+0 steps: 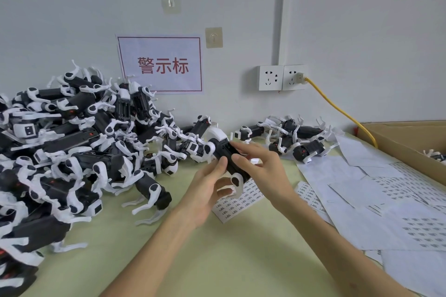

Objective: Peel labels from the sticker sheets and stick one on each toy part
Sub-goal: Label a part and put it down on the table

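Green worktop [229, 260]: left hand [205, 193] and right hand [261, 166] both grip one toy part [228, 153] mid-worktop, above a sticker sheet [230, 210]. Big pile of toy parts [72, 142] at the left edge probably still needs labels, so most work looks left.

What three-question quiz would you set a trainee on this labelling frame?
1. True or false: both the left hand and the right hand touch the black-and-white plastic toy part.
2. The yellow cable plugs into: A, the left-hand white wall socket; B, the right-hand white wall socket; C, the brown cardboard box.
3. On which side of the person does the larger pile of toy parts lie?
Key: 1 true; 2 B; 3 left.
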The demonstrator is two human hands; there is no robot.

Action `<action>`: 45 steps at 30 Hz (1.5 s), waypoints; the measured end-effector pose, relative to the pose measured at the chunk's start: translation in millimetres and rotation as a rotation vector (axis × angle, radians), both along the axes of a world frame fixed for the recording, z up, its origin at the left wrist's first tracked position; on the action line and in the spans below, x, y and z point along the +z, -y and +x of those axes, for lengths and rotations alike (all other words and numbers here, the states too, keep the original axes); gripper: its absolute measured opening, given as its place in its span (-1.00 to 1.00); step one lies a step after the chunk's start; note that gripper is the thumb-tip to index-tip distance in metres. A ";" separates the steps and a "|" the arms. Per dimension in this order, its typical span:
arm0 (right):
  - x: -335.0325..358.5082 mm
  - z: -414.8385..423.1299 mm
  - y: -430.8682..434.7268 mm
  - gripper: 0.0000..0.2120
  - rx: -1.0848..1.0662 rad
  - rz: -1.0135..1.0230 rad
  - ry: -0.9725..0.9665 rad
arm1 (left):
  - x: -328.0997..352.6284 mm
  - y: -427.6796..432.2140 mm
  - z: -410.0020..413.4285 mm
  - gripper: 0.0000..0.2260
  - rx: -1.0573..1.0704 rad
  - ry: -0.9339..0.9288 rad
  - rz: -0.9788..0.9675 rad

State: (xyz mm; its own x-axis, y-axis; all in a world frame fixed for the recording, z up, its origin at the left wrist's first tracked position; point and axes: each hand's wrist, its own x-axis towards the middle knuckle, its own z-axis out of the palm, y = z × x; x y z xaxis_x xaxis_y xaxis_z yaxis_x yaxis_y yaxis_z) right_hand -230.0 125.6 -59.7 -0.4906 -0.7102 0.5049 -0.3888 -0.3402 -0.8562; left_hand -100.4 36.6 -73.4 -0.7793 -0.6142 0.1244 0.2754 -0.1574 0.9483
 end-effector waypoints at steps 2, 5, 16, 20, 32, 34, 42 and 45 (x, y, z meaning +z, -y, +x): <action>-0.5 0.4 0.5 -0.76 -0.015 -0.008 0.001 | -0.4 -2.3 -1.4 -0.51 0.001 0.018 -0.021; -0.7 -0.1 -0.3 -0.77 -0.065 -0.015 -0.109 | -3.0 -2.6 -3.7 -0.56 0.006 0.038 -0.015; -9.5 8.1 -0.1 -0.65 -0.094 0.059 -0.433 | 0.0 25.3 3.8 -0.54 0.161 -0.157 0.395; -12.9 0.1 3.2 -0.69 -0.141 0.190 -0.420 | 4.3 39.4 8.9 -0.63 0.287 -0.243 0.442; -42.1 -13.4 18.7 -0.48 -0.030 0.761 -0.835 | 3.8 39.7 8.6 -0.78 0.356 -0.167 0.407; -42.7 -14.1 19.0 -0.50 -0.024 0.756 -0.818 | 5.1 39.2 8.7 -0.83 0.360 -0.193 0.427; -38.3 -13.0 17.2 -0.69 -0.004 0.731 -0.791 | 9.9 33.4 10.2 -0.88 0.356 -0.179 0.282; -38.1 -11.7 16.2 -0.73 0.009 0.716 -0.784 | 9.1 30.7 10.4 -0.87 0.317 -0.150 0.187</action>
